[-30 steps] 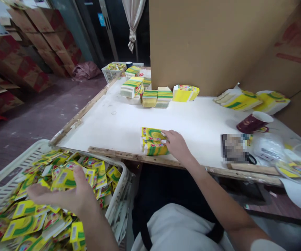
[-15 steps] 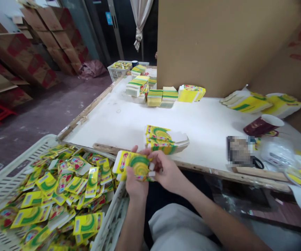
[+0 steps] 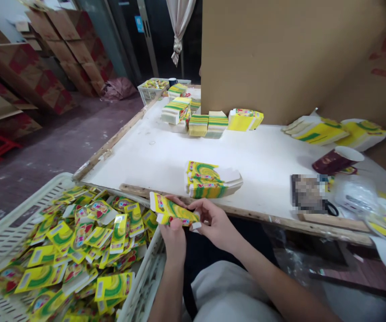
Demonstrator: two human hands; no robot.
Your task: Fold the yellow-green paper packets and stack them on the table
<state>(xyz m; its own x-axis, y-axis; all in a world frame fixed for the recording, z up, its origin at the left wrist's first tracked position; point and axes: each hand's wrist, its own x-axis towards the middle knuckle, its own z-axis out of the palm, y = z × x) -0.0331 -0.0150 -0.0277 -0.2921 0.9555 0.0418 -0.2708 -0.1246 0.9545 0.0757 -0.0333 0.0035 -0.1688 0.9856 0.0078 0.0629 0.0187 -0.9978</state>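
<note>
Along the rear of the work area, a large cardboard panel (image 3: pixel 263 58) is standing as a brown wall. Below it, a white-topped desk (image 3: pixel 139 165) is extending toward the person, with wooden strips (image 3: pixel 135 190) running along its left and near edges. Beside the near-left part of the desk, a white slotted basket (image 3: pixel 139 281) is containing a loose heap of yellow-and-green packets (image 3: pixel 58 259). Toward the back of the desk, carton bundles (image 3: pixel 208 125) are sitting close together. Near the front edge, a front stack (image 3: pixel 209 181) of printed cartons is lying just beyond the hands, its white flaps pointing right. On the right side, a maroon cup (image 3: pixel 329 161) is resting on the desk.

At the near edge, the left hand (image 3: pixel 173 235) is supporting one yellow carton (image 3: pixel 176 212); its grip is closed around the carton, with the thumb pressing on the near side and fingers showing along the far side. The right hand (image 3: pixel 213 223) is working at the opposite end; its grip is nearly closed, with thumb and fingers pinching that end. The carton itself is slanting between both hands, left end higher, with white flaps projecting at that end.
</note>
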